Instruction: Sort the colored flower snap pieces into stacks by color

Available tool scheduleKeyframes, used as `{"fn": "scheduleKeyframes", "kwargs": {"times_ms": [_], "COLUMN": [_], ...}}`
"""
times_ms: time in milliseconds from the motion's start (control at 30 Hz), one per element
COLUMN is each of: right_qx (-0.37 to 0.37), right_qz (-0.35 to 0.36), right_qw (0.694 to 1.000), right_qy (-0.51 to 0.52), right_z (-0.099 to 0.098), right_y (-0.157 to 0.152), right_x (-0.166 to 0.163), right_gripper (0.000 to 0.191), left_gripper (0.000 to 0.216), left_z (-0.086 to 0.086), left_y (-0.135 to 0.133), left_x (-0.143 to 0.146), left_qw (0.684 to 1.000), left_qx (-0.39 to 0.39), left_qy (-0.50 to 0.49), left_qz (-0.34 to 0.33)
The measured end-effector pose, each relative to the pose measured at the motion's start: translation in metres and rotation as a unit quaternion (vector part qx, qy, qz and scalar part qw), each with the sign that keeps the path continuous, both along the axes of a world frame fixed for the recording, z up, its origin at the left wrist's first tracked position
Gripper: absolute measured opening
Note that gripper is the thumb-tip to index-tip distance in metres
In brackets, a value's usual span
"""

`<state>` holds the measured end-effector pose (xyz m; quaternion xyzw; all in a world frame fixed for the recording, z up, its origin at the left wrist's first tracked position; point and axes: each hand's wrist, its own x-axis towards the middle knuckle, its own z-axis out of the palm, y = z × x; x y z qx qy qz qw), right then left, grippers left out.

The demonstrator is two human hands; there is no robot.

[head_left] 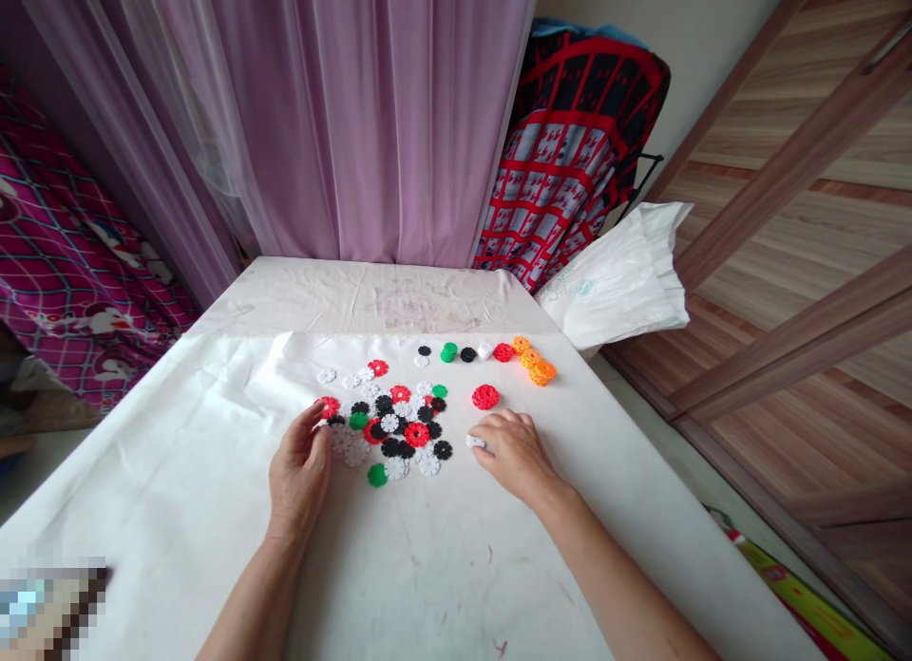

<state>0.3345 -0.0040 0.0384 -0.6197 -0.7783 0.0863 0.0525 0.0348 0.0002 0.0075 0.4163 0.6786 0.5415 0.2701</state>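
Observation:
A pile of small plastic snowflake discs (393,425) in white, black, red and green lies on the white table cover (178,471). My left hand (299,476) rests at the pile's left edge, fingers curled, fingertips touching a red disc (329,406). My right hand (514,452) sits to the right of the pile, fingers closed on a small white disc (475,442). A lone red disc stack (485,396) lies just beyond my right hand. Farther back, small stacks stand in a row: green (448,351), black (467,354), red (503,352) and orange (536,365).
A purple curtain (356,120) hangs behind the table. A red patterned cloth (570,148) drapes over something at the back right, with a white plastic bag (627,281) beside it. A pink patterned blanket (64,262) lies to the left. Wooden floor shows on the right.

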Motion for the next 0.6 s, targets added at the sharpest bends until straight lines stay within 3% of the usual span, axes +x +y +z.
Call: {"fn": "scheduleKeyframes", "kwargs": {"times_ms": [133, 233, 367, 600], "right_qx": [0.055, 0.103, 0.109, 0.114], "right_qz": [-0.052, 0.007, 0.058, 0.07], "right_qw": [0.995, 0.991, 0.991, 0.986], "right_qy": [0.06, 0.085, 0.056, 0.1], "right_z": [-0.012, -0.02, -0.027, -0.036], "right_y": [-0.023, -0.035, -0.044, -0.067], "right_x": [-0.001, -0.026, -0.057, -0.047], "right_gripper": [0.025, 0.027, 0.027, 0.016], "left_gripper": [0.042, 0.042, 0.041, 0.041], "left_z": [0.003, 0.005, 0.003, 0.002], "left_y": [0.0, -0.001, -0.002, 0.0], "left_x": [0.0, -0.002, -0.004, -0.002], "left_qw": [1.0, 1.0, 1.0, 1.0], "left_qx": [-0.006, 0.002, 0.006, 0.001], "left_qy": [-0.01, -0.008, 0.011, 0.01], "left_qz": [-0.011, -0.011, -0.008, -0.007]}}
